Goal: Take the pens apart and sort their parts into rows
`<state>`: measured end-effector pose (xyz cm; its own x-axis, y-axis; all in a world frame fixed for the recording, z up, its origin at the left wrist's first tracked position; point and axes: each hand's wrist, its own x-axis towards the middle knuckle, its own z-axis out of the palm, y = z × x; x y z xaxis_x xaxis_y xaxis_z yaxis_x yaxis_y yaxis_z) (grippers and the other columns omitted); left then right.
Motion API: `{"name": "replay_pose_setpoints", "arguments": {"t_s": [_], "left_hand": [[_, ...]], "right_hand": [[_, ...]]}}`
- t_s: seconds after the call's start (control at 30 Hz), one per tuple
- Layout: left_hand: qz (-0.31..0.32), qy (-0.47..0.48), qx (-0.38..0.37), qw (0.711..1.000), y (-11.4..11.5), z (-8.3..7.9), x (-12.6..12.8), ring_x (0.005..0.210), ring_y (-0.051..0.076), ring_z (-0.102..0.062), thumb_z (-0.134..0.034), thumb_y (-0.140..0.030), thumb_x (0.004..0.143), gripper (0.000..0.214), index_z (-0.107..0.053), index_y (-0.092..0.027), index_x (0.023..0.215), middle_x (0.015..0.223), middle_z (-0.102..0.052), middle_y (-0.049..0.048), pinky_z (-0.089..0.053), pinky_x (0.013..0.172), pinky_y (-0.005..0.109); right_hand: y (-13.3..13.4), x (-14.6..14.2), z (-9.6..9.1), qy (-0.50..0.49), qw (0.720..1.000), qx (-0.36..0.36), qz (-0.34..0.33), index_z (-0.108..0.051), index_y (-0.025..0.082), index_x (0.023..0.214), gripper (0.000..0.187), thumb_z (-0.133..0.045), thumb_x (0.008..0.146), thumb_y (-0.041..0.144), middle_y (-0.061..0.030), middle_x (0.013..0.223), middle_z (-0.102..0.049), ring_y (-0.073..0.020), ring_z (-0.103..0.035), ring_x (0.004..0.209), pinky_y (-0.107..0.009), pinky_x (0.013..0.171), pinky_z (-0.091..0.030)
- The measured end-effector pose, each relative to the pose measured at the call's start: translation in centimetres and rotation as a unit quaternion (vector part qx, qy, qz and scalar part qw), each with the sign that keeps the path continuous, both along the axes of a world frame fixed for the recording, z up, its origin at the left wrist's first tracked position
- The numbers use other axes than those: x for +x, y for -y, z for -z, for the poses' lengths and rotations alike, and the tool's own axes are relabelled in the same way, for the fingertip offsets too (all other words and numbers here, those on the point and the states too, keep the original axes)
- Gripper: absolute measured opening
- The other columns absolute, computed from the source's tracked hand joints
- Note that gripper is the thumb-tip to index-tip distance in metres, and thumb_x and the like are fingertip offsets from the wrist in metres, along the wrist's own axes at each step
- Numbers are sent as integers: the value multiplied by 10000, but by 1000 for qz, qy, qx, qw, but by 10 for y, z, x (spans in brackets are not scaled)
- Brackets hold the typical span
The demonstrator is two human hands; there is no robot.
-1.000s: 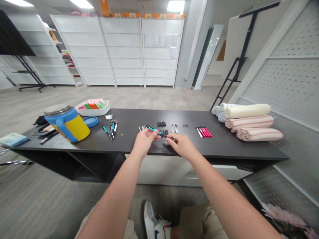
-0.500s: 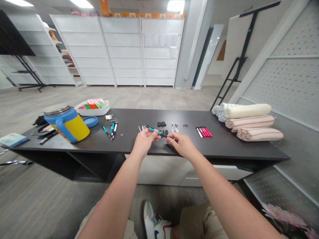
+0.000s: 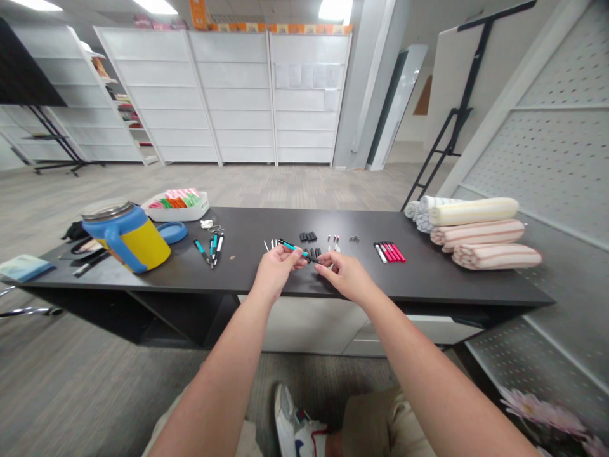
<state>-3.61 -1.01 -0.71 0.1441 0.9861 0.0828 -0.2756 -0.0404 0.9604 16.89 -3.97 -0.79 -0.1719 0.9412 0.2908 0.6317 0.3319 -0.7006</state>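
Note:
Between my hands, above the dark table's front part, is a teal-and-black pen (image 3: 292, 246). My left hand (image 3: 276, 270) is closed around its teal barrel. The fingertips of my right hand (image 3: 343, 271) pinch the black end of the pen, which points right and slightly down. Just behind the hands lie black grips (image 3: 308, 237) in a short row, with more black grips (image 3: 315, 252) partly hidden nearer me. Thin white sticks (image 3: 273, 244) show beside my left hand. Small pale pen parts (image 3: 337, 240) and little metal pieces (image 3: 354, 239) lie beyond my right hand.
Several teal, black and white pens (image 3: 212, 247) lie left on the dark table (image 3: 257, 222). Farther left stand a blue-and-yellow mug (image 3: 137, 238), a blue lid (image 3: 172, 232) and a white tray (image 3: 202, 206) of colourful packets. Rightward are red and white barrels (image 3: 390, 252) and rolled towels (image 3: 490, 231).
My right fingers have shifted slightly left along the pen's black end. My left hand and the things on the table look unchanged.

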Motion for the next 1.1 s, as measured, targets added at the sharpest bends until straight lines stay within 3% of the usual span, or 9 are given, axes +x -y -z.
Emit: {"name": "replay_pose_setpoints", "arguments": {"t_s": [0.2,0.5,0.73,0.8,0.87,1.0,1.1], "left_hand": [[3,6,-2,1000,0,1,1,735,159,-730,-854,-423,779,381,-667,-134,942,827,-765,77,-561,749,279],[-20,3,-11,1000,-2,1,1,744,163,-729,-854,-431,779,372,-664,-140,910,796,-762,80,-559,756,283],[-33,18,-14,999,-4,3,0,744,150,-720,-854,-442,773,375,-650,-152,894,781,-744,50,-541,731,263],[-30,19,-15,999,-4,2,0,731,146,-712,-857,-445,766,380,-647,-153,888,778,-740,45,-538,729,263],[-24,20,-15,999,-5,1,-1,720,139,-703,-860,-448,759,385,-645,-152,881,779,-736,43,-537,732,264],[-18,22,-21,999,-5,-1,-1,708,132,-694,-864,-451,750,390,-645,-151,870,768,-728,40,-532,727,257],[-22,20,-21,999,-6,0,-1,693,135,-692,-869,-455,738,393,-644,-154,855,746,-723,37,-530,712,257]], "right_hand": [[2,1,-5,30,999,23,-21,-724,226,944,253,-526,1020,363,2,826,-769,-136,-625,673,-249,667,-426],[-1,4,1,-25,999,29,19,-738,210,985,210,-665,922,396,-26,881,-769,-142,-628,679,-259,667,-458],[-13,29,10,-166,976,-80,119,-749,164,1015,328,-663,871,446,-58,842,-770,-153,-624,584,-273,568,-481],[-12,44,5,-100,981,-91,137,-766,170,1001,287,-631,891,397,-46,766,-757,-164,-640,584,-277,581,-478],[-11,58,-3,30,983,-82,161,-787,188,963,243,-609,906,343,-39,697,-742,-185,-671,625,-286,624,-480],[-12,77,-21,272,943,-39,190,-811,215,852,188,-624,867,218,-83,836,-791,-231,-722,801,-304,729,-483],[-20,77,-29,340,920,-64,185,-811,221,773,160,-664,808,169,-90,823,-791,-247,-726,810,-308,732,-478]]}}
